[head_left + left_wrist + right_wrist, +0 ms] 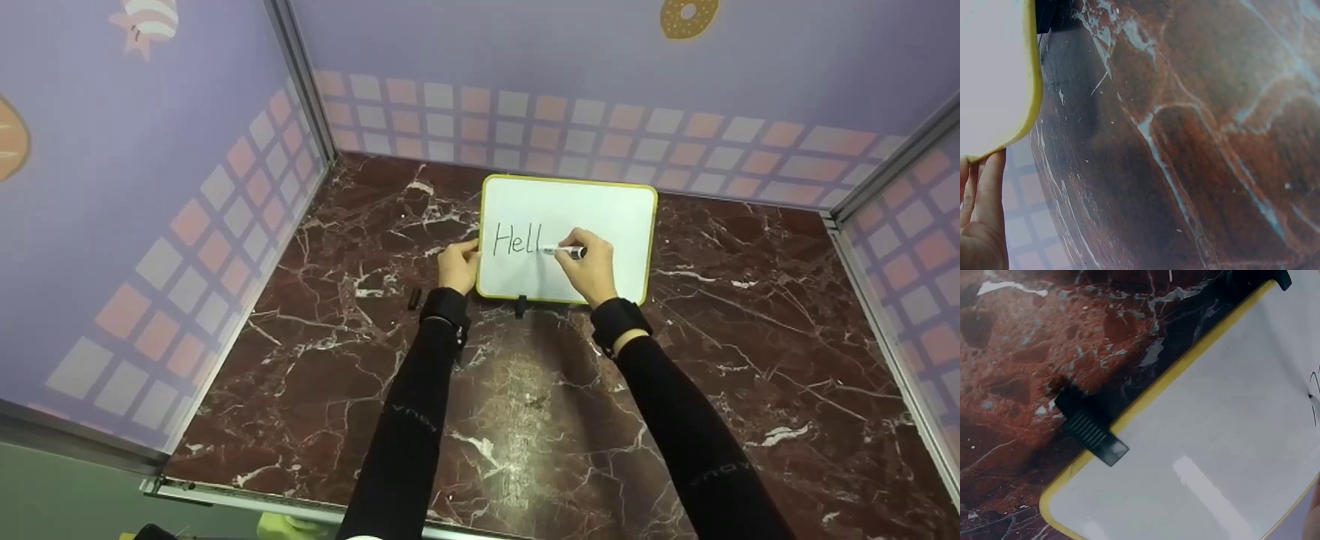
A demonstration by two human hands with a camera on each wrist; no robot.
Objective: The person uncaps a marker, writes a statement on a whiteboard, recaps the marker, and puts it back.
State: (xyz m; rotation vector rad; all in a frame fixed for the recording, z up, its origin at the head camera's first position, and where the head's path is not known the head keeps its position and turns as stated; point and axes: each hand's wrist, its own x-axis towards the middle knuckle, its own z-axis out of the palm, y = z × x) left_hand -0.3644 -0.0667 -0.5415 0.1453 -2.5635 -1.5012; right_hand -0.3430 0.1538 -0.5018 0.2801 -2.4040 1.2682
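A small whiteboard (570,210) with a yellow frame stands propped on the table, with "Hell" in black handwriting on its left half. My left hand (457,266) grips the board's left edge; in the left wrist view its fingers (991,183) meet the yellow rim. My right hand (589,262) pinches a white and black marker (564,250), its tip right at the last letter. The right wrist view catches the dark tip and strokes at its far right, with only a sliver of the hand (1313,512). Black feet (1092,433) clasp the board's lower edge.
A small black piece (414,298) lies on the dark red marbled table (315,390), left of the board and near the left wrist. Patterned purple walls with pink and white squares (551,135) enclose the back and both sides. A metal rail (247,501) runs along the front edge.
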